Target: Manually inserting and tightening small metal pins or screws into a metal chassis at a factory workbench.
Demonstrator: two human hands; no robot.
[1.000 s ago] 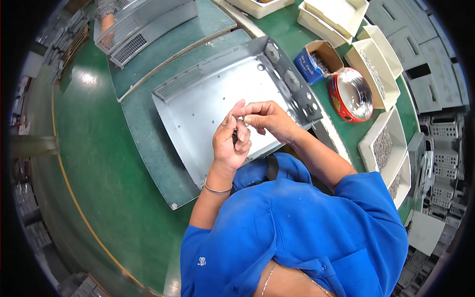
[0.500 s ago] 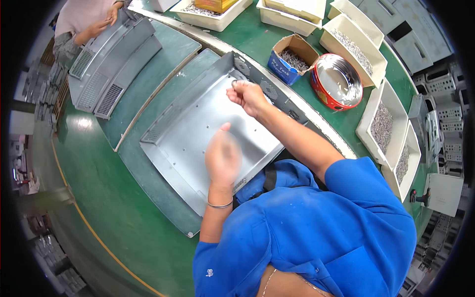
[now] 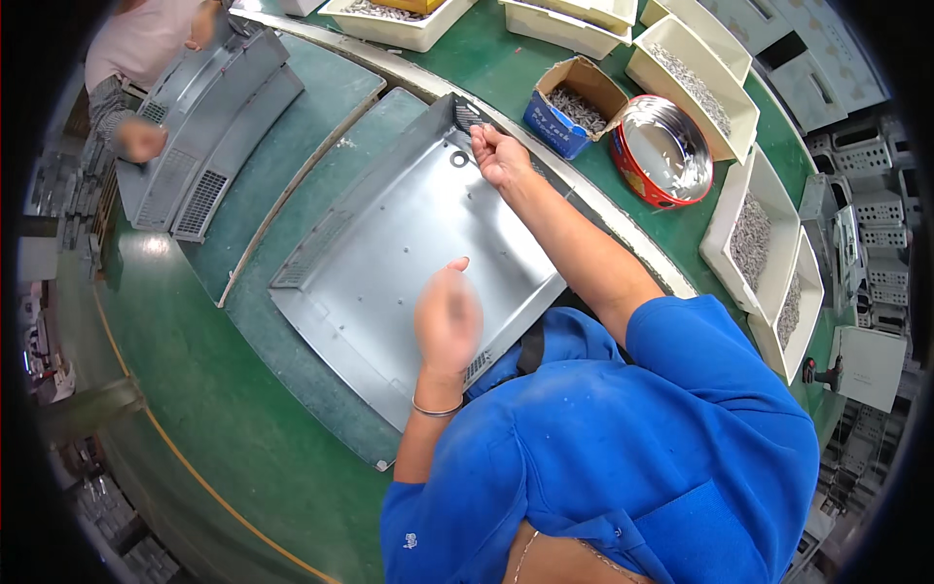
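A grey sheet-metal case (image 3: 379,311) with raised side walls lies open side up in front of me, small studs dotting its floor. My right hand (image 3: 499,158) is at the case's far corner, next to the slotted wall. Its fingers are curled together; whatever they might hold is hidden. Just left of those fingertips, a dark ring (image 3: 458,159) shows on the case floor. Over the near part of the case hangs my left hand (image 3: 448,321), smeared by motion, thumb stretched up, a metal bangle on its wrist.
Beyond the case stand a blue carton (image 3: 561,136) of small metal parts, a red round tin (image 3: 637,173) and several cream bins (image 3: 725,243) of fasteners. At far left a co-worker's hand (image 3: 142,139) is by another grey metal case (image 3: 199,146). A power drill (image 3: 825,374) lies at right.
My right hand has moved up toward the far corner, and the dark ring beside it shows more fully. My left hand has shifted slightly right. The co-worker's hands have moved apart.
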